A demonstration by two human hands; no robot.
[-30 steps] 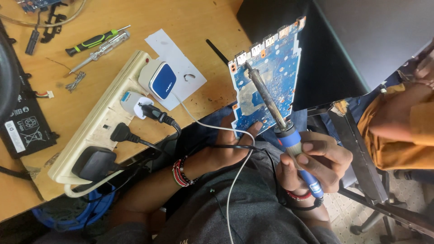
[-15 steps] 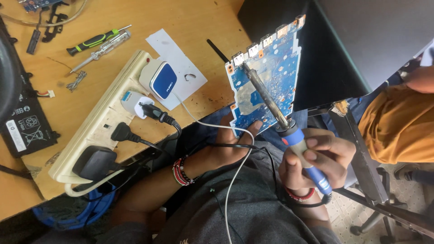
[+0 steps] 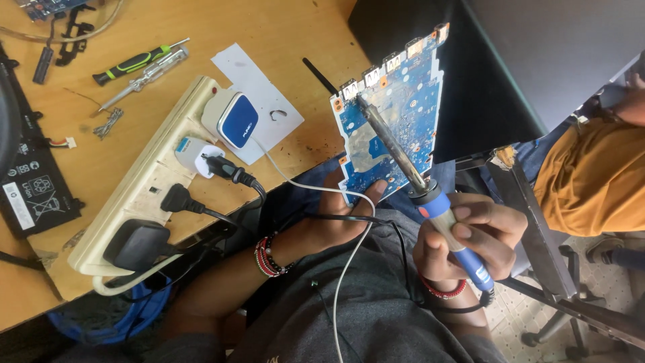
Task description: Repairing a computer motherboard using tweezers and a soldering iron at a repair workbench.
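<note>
Two hands at a blue circuit board (image 3: 393, 128).
Left hand (image 3: 336, 218) grips its lower edge; right hand (image 3: 470, 238), clamping the soldering iron (image 3: 420, 185), has drifted lower-right. Blue-and-white charger (image 3: 232, 117) sits on the cream power strip (image 3: 144, 185).

Worn wooden table (image 3: 295, 40), tiled floor (image 3: 517, 316), metal chair frame (image 3: 537, 235).

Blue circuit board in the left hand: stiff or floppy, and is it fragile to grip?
The flat blue circuit board probably stays stiff: it stands straight though the left hand holds only its lower edge. It looks thin and likely light. The small parts and metal ports along its edge suggest it is fragile, so edge grips seem safest.
</note>
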